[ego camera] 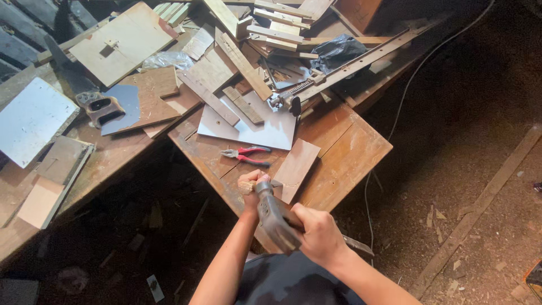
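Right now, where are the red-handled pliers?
In the head view, the red-handled pliers lie on the wooden table, just beyond the left hand, between the pale sheet and the small board.

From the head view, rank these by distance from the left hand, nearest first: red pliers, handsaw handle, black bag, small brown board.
From the left hand:
1. Small brown board, just right of it on the table.
2. Red pliers, just beyond, slightly farther than the board.
3. Handsaw handle, far to the left.
4. Black bag, up at the back among the wood scraps.

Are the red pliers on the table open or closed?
Open: the red pliers lie flat on the table, their handles spread apart in a V.
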